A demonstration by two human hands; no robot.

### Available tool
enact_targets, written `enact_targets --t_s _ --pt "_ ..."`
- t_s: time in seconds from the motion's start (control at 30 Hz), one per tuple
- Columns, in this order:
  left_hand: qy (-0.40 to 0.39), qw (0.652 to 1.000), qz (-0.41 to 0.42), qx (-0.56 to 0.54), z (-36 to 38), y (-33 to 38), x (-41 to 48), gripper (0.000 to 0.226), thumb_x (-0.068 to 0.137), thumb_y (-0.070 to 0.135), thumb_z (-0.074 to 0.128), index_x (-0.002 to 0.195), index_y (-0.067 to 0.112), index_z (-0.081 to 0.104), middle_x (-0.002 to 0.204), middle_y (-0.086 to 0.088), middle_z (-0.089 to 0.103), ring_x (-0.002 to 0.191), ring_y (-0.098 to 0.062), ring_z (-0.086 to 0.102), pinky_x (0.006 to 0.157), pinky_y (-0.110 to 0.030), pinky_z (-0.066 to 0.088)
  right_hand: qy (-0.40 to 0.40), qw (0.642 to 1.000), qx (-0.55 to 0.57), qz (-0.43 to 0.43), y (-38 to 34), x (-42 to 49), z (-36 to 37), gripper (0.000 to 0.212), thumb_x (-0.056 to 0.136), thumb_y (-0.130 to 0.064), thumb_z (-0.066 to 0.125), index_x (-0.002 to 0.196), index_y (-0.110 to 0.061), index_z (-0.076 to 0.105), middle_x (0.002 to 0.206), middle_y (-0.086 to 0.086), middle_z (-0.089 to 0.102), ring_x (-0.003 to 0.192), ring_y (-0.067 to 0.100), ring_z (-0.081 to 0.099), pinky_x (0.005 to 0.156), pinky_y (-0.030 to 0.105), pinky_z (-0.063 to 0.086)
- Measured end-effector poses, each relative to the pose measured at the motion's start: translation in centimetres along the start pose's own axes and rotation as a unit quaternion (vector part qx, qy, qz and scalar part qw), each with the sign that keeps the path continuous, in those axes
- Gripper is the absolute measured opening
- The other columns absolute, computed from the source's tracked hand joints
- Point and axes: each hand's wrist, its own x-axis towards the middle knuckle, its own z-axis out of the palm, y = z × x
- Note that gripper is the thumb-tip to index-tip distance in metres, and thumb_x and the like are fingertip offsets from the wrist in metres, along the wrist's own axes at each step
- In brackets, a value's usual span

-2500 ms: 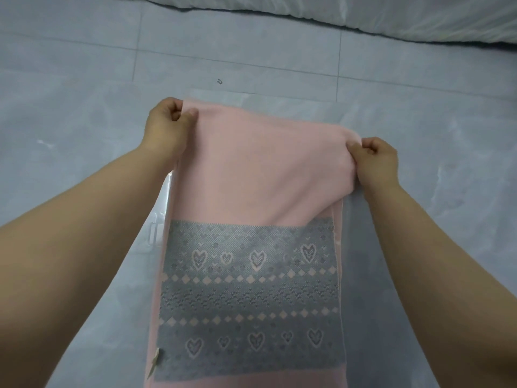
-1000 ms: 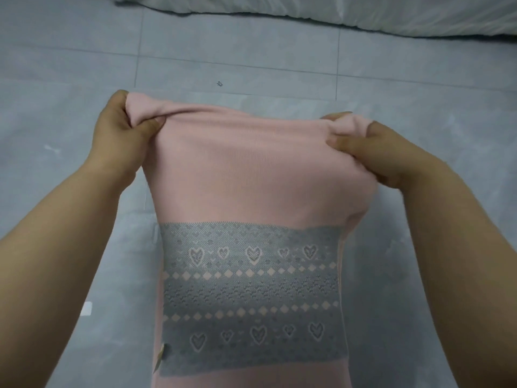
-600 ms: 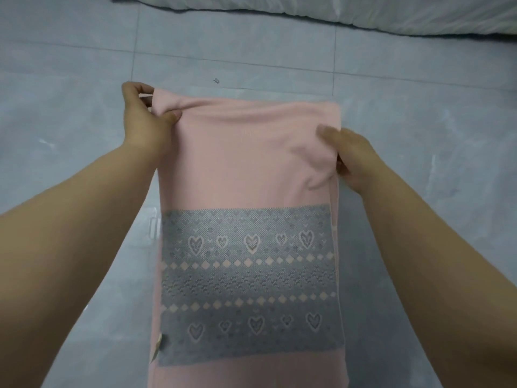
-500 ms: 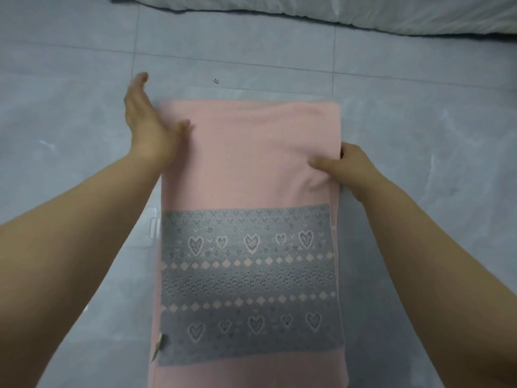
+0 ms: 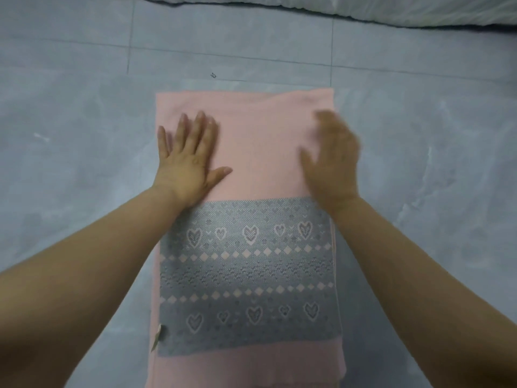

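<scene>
The folded pink cloth point(image 5: 260, 141) lies flat on the tiled floor point(image 5: 70, 191), with its long axis running from 12 to 6 o'clock. The left hand point(image 5: 187, 161) presses flat at the cloth's 10 o'clock, fingers straight and slightly spread. The right hand point(image 5: 333, 161) is at 2 o'clock. Its fingers look extended, but blur hides their spread. Risk: uneven sideways pressure is likely to drag the top layer and ruck the 12 o'clock edge.

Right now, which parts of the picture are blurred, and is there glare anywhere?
Head view: the right hand is smeared by motion blur; the left hand, flat on the pink cloth, is sharp; the light is soft and even, with only a faint sheen on the floor tiles.
</scene>
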Motion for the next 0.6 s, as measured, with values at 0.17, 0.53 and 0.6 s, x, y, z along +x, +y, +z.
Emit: enact_targets --t_s 0.17,0.53,0.6 --pt "0.015 0.986 0.152 0.068 5.1 0.4 -7.1 0.075 0.089 0.068 0.003 0.148 0.023 0.002 0.157 -0.003 0.01 0.141 -0.01 -0.03 0.113 -0.036 -0.019 -0.212 0.973 -0.093 -0.02 1.2 -6.2 1.0 0.069 0.085 -0.067 0.011 0.144 -0.03 0.011 0.155 0.004 0.017 0.141 0.021 0.011 0.112 0.037 -0.007" --pt "-0.064 0.979 0.172 0.093 10.2 -2.5 -24.5 0.093 0.078 0.08 0.009 0.15 0.02 0.002 0.159 -0.004 -0.014 0.147 -0.027 -0.014 0.118 -0.045 -0.012 -0.334 0.934 -0.122 0.02 2.5 -25.7 -6.4 0.062 0.091 -0.061 0.009 0.145 -0.031 0.007 0.156 -0.007 -0.011 0.142 0.019 0.0 0.111 0.038 -0.003" --pt "-0.094 0.98 0.151 0.093 10.2 -2.6 -27.0 0.093 0.078 0.079 0.006 0.15 0.019 0.002 0.159 -0.004 -0.013 0.147 -0.026 -0.012 0.118 -0.045 -0.012 -0.346 0.926 -0.131 0.075 1.9 -28.0 -7.8 0.066 0.09 -0.062 0.009 0.145 -0.025 0.013 0.155 0.006 0.012 0.135 0.028 0.019 0.11 0.042 0.007"
